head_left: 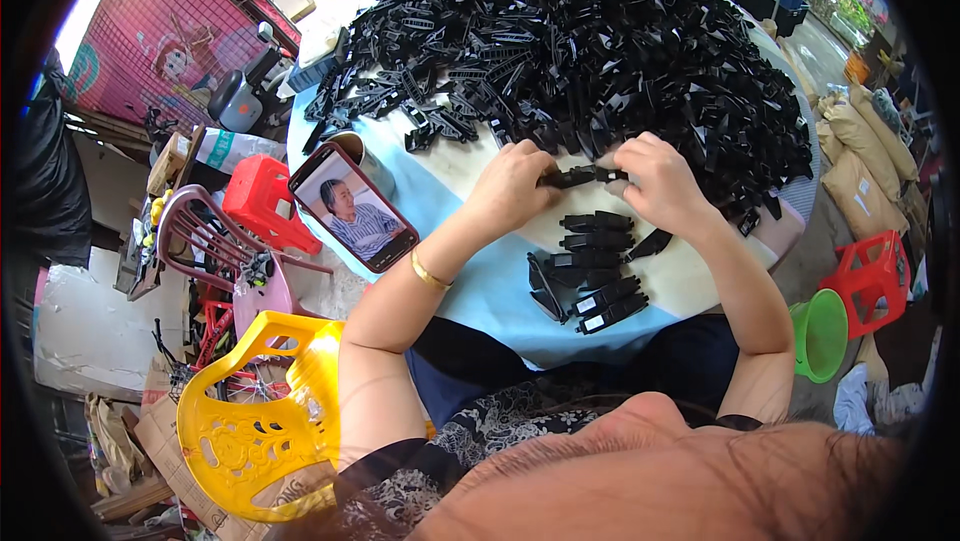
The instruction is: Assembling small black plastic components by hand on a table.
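Both of my hands are over the round table's near half, at the edge of a big heap of black plastic parts point(580, 31). Between them is a narrow black plastic part point(578, 177). My left hand point(512, 186) pinches its left end, and my right hand point(658, 181) has its fingers closed on the right end. Just below lies a short column of similar black parts point(596, 243) set side by side, the lowest ones showing small white patches. Single loose parts point(543, 288) lie to the left and right of this column. The fingers partly hide the held part.
A phone point(354, 207) showing a video leans on a can point(366, 163) at the table's left. Around the table stand a yellow chair point(270, 411), a pink chair point(215, 251), red stools point(268, 203), a green bin point(820, 336) and filled sacks point(862, 196).
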### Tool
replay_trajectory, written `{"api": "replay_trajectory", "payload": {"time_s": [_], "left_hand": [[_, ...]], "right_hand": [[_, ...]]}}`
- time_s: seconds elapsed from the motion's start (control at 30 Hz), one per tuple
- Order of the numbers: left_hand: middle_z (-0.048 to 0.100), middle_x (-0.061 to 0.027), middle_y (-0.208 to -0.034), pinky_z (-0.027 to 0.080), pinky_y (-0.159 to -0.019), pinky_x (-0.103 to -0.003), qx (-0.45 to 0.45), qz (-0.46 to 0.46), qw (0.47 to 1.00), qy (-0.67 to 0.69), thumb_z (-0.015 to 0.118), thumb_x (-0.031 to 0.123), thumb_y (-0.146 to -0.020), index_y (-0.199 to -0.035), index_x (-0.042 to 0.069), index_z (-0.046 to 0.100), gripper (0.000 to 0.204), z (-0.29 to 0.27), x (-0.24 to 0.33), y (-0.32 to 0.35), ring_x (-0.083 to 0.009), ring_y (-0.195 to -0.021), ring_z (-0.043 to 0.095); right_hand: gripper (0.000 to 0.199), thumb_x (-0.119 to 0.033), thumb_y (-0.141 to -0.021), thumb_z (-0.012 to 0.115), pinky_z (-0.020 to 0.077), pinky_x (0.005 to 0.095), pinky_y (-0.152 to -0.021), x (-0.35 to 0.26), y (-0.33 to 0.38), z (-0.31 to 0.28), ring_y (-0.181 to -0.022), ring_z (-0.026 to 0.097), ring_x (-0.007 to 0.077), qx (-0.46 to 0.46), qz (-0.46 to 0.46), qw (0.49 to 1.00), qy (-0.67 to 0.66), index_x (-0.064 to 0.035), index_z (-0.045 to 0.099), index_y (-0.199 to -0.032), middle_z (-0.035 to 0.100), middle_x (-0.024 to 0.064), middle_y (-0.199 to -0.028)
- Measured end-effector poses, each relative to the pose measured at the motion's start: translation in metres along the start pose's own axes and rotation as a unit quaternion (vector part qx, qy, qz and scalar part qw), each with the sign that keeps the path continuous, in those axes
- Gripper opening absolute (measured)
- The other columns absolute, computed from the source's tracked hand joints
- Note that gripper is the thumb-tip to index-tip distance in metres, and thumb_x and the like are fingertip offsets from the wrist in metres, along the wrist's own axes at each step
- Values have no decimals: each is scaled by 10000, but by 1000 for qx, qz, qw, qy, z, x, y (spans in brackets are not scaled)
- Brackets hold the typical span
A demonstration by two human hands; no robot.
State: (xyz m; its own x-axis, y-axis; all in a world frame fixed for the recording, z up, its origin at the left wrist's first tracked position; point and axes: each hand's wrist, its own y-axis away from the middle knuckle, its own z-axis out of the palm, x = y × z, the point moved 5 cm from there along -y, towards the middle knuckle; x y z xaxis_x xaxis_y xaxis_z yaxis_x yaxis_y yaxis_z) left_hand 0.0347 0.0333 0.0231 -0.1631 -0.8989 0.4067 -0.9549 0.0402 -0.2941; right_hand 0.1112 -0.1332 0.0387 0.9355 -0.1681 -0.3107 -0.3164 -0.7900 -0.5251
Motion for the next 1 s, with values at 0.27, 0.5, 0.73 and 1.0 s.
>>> {"api": "replay_trajectory", "payload": {"time_s": [0.27,0.5,0.73,1.0], "left_hand": [[612,-113,-804,499,-659,-323,3,-24,995,101,686,68,-665,-858,8,687,201,8,2,-4,-252,-700,613],[585,-86,-756,479,-610,-302,-11,-32,986,161,719,52,-651,-809,-11,677,176,13,8,-6,-204,-640,588],[631,-141,-760,492,-656,-374,-87,-19,984,156,732,253,-703,-817,28,688,256,10,-5,-33,-288,-707,608],[595,-182,-946,489,-813,-414,94,-87,980,-151,688,212,-765,-842,2,631,230,-9,-48,-82,-350,-929,582]], "right_hand": [[182,-52,-647,686,465,359,-696,6,-1,1,-804,554,268,-55,34,998,-18,-10,675,-824,617,76,-804],[163,18,-593,602,462,373,-673,2,-7,17,-763,559,279,-28,1,995,-95,11,650,-748,586,97,-718],[256,-193,-622,761,455,361,-669,7,-1,-17,-763,553,264,-47,-7,998,-49,-30,658,-789,594,83,-767],[217,4,-596,663,441,357,-750,22,6,-21,-879,524,265,-128,-7,990,58,6,639,-812,597,67,-903]]}}
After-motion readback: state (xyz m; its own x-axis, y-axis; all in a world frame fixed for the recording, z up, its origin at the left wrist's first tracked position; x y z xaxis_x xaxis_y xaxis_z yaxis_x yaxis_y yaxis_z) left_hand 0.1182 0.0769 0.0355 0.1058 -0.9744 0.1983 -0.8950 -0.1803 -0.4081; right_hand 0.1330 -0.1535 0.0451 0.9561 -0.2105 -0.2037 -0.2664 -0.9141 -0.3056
